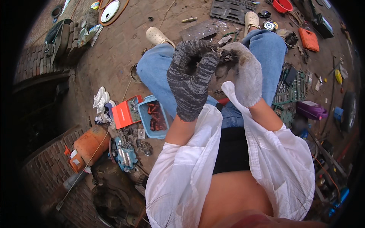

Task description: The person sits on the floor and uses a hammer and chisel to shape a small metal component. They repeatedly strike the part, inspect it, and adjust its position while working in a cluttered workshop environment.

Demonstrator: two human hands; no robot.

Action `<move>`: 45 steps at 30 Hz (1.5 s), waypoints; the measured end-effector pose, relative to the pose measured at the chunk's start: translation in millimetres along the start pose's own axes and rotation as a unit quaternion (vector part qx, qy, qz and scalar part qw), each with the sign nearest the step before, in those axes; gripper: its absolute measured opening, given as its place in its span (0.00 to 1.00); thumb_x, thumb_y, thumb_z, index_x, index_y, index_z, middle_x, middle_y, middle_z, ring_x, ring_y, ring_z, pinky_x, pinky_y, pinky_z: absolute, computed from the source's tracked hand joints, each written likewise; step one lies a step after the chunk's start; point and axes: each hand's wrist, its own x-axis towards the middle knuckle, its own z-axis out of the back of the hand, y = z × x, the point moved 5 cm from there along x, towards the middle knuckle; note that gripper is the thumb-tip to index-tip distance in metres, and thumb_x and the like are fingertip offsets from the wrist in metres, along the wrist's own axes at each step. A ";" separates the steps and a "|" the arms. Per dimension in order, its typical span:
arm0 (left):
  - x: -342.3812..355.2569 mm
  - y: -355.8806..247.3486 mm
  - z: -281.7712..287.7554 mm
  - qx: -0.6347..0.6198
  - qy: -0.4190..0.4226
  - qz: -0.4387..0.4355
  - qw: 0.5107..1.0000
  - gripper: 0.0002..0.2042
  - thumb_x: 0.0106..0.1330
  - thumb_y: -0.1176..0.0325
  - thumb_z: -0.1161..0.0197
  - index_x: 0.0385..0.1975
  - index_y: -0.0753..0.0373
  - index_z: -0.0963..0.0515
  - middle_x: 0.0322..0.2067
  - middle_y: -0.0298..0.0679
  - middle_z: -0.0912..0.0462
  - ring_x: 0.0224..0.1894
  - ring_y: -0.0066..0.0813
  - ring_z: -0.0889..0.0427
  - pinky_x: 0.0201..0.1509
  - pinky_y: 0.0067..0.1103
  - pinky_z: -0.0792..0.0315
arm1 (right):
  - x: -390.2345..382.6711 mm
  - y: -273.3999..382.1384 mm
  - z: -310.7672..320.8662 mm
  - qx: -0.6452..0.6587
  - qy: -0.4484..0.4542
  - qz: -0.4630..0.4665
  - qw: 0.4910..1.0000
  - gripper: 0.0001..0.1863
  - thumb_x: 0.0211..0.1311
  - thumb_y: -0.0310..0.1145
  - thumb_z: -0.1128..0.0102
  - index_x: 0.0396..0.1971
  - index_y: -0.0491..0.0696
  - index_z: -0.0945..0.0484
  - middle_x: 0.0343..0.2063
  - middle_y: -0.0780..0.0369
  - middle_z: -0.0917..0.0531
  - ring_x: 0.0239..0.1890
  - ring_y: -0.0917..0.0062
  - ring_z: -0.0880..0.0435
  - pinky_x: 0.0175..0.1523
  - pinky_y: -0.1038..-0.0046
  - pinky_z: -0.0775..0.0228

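My left hand wears a dark grey knitted glove, its fingers curled and the tips pressed together. Close against it, my right hand in a soiled pale glove bends its fingers over a dark, dirty part. The fingertips of both hands meet at the top of this part, above my parted knees. Gloves cover much of it, so its kind does not show. Whatever the left fingertips pinch is too small and dark to make out. Beyond the hands a flat dark metal plate lies on the ground.
A blue basin with reddish-brown parts stands left of my legs, beside an orange-red box. An orange gas cylinder lies farther left. Right of me are a green socket set, a purple jug and an orange case.
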 end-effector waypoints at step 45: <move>-3.7 10.0 2.8 -0.048 0.076 -0.125 0.988 0.25 0.52 0.74 0.37 0.51 0.67 0.36 0.46 0.42 0.30 0.47 0.29 0.29 0.52 0.25 0.35 | 7.6 1.9 13.2 0.214 -0.019 -0.163 0.963 0.16 0.49 0.24 0.44 0.40 0.41 0.30 0.35 0.62 0.24 0.37 0.82 0.25 0.44 0.81 0.33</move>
